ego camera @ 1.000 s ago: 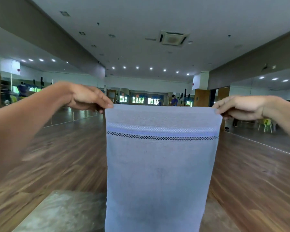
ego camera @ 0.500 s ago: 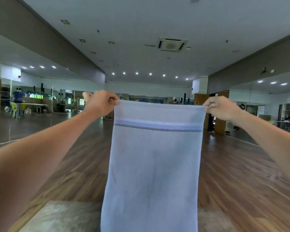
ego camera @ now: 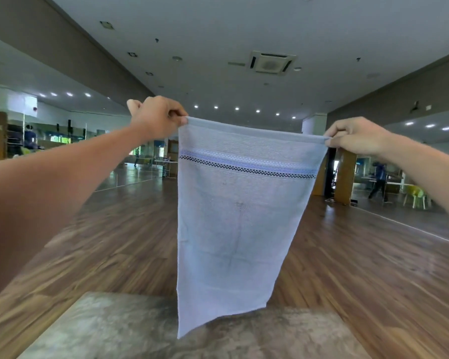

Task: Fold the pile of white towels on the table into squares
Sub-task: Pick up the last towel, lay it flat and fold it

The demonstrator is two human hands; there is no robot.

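Observation:
A white towel with a blue band and a black checked stripe near its top hangs full length in the air in front of me. My left hand pinches its upper left corner and my right hand pinches its upper right corner, both arms stretched out. The top edge slopes down to the right. The towel's bottom edge hangs free just above the far part of the grey stone table. The pile of towels is out of view.
Beyond the table lies a wide wooden floor in a large hall with mirrored walls. Far at the right stand a wooden pillar, yellow-green chairs and a person; another person shows far left.
Both hands have lifted the towel higher, so its bottom edge has come into view above the table. The top edge now tilts, with the left hand higher than the right.

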